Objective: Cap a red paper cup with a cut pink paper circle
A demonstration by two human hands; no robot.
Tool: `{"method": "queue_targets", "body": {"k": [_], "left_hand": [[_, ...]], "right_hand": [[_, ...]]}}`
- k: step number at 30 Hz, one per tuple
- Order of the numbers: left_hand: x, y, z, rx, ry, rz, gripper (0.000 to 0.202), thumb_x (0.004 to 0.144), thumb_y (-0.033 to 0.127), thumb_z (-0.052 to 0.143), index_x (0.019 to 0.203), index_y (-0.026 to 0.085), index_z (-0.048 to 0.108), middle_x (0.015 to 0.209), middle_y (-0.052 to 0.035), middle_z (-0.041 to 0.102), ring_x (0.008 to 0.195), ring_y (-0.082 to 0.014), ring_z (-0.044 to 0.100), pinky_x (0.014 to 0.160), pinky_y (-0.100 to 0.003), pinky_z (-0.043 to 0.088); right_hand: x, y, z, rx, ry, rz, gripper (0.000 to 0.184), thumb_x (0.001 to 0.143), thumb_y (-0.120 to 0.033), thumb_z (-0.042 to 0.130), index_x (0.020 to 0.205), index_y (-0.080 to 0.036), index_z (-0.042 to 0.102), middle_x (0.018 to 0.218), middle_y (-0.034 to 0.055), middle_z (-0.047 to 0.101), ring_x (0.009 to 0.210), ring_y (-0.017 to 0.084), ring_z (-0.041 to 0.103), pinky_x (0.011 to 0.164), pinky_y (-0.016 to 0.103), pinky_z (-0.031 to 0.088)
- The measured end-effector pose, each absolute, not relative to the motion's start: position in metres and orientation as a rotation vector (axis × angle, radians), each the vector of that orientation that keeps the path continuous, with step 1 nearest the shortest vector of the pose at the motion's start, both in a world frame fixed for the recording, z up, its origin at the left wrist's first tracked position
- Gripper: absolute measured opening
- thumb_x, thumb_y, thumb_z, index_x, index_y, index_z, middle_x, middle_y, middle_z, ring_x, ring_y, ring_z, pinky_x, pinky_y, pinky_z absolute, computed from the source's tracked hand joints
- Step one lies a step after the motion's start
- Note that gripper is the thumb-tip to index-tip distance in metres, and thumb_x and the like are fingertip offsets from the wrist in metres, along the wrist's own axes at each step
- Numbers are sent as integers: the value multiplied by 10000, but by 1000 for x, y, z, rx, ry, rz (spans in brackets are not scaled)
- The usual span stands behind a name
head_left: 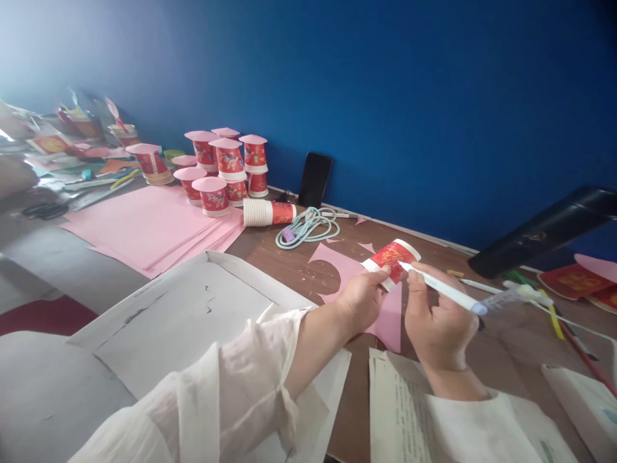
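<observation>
My left hand grips a red and white paper cup, held on its side above the brown table. My right hand is closed round a white pen-like tool with its tip at the cup's wall. Under the cup lies a pink paper sheet with a round piece cut out of it. Both arms wear loose white sleeves.
Several red cups topped with pink discs stand at the back, beside a stack of cups lying down. Pink sheets, a coiled cable, a black phone, white card, printed papers, a black object.
</observation>
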State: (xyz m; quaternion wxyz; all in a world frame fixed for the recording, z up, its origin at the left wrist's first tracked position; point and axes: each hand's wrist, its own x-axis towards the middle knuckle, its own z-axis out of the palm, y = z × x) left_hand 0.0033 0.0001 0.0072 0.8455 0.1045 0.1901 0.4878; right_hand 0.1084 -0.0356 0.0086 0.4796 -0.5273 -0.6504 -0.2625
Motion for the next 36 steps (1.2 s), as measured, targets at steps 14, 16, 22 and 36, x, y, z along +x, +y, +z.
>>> {"method": "queue_targets", "body": {"k": [14,16,22,36], "left_hand": [[4,7,2,132,429,958,83,843,130,628,899,123,690,959,-107,734,1004,-185,694,1014,-257,496],[5,8,1,123,411,962,101,841,119,621,913,115,693,986,-121,733,1030,-197,692,1021,-266,497],[4,7,3,115,397,957,130,847,116,603,935,105,697,1064,-137,725,1036,-198,692,1007,-264,499],[1,3,10,150,366,967,186,858,82,544,920,106,718,931,-96,749,988,-181,701,1013,-264,489]], "right_hand": [[113,-39,11,-1279,-1483,-638,160,910,-210,601,1012,-150,707,916,124,764,838,268,729,754,393,565],[114,-39,11,-1284,-1493,-630,163,910,-208,600,1014,-143,708,910,126,764,831,265,728,748,389,565],[115,-38,9,-1296,-1505,-624,165,912,-216,603,1013,-142,711,900,123,762,808,255,716,719,373,555],[113,-35,8,-1296,-1541,-677,144,895,-207,639,995,-158,730,933,110,783,833,259,738,763,379,571]]}}
